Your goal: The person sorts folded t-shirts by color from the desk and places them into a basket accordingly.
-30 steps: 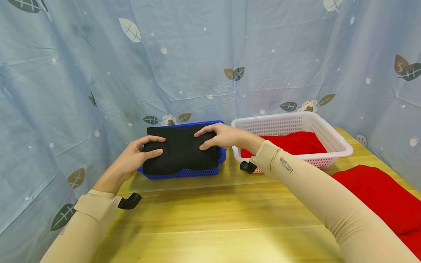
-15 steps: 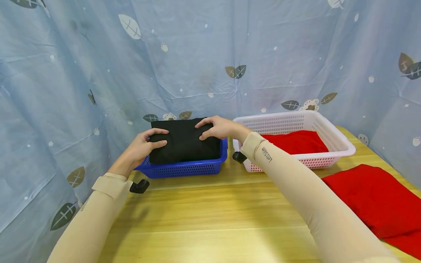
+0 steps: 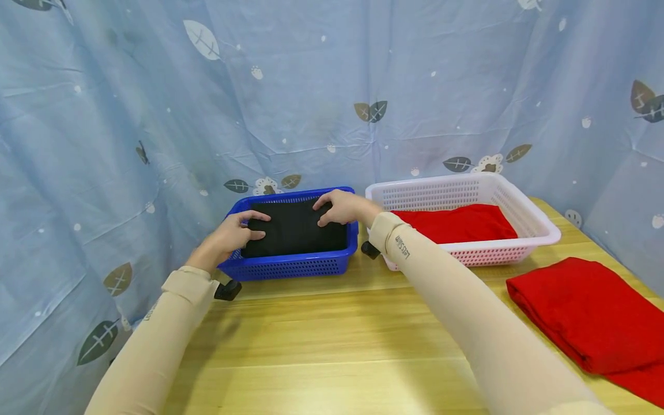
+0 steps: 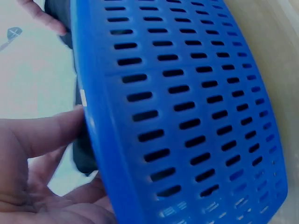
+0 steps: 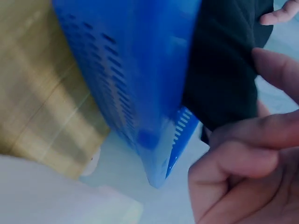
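A folded black cloth (image 3: 297, 229) lies low inside the blue plastic basket (image 3: 290, 268), below the level of its back rim. My left hand (image 3: 231, 235) grips the cloth's left end, thumb toward me and fingers on the far side. At the other end my right hand (image 3: 346, 208) pinches the cloth; in the right wrist view the black fabric (image 5: 222, 70) runs between thumb and fingers. The basket wall (image 4: 107, 98) covers most of the cloth in the left wrist view.
Right of the blue basket stands a white basket (image 3: 519, 245) holding a folded red cloth (image 3: 461, 225). More folded red fabric (image 3: 596, 317) lies on the wooden table (image 3: 321, 346) at the right. A blue patterned curtain (image 3: 311, 86) hangs close behind the baskets.
Both hands have lowered the black cloth from above the blue basket down into it. The basket's back rim and far inner wall now show.
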